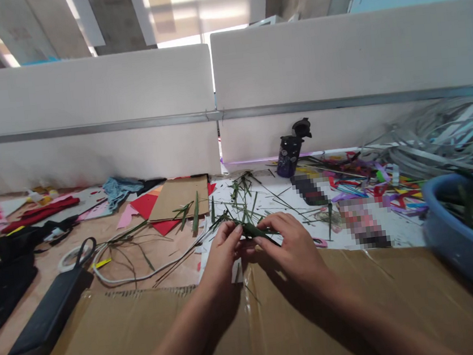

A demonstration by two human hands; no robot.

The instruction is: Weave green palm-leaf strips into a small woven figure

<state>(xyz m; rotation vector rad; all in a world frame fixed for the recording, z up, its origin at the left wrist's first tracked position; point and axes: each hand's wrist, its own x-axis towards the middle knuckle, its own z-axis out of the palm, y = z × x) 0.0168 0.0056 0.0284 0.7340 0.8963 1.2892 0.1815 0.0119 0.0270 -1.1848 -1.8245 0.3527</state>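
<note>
Both hands meet at the middle of the view, just above the far edge of a flat cardboard sheet. Between them is a bundle of green leaf strips, long and narrow. My left hand pinches its left part between thumb and fingers. From the other side, my right hand is closed on the right part, fingers bent over it. Loose strips stick out around the fingertips; which are held and which lie behind is hard to tell. More green cuttings are scattered on the white paper beyond the hands.
On the right stands a blue basin with green leaves inside. A dark bottle with its lid up is at the back, near coiled clear tubing. Leftward lie a black case, a white cable and a brown card.
</note>
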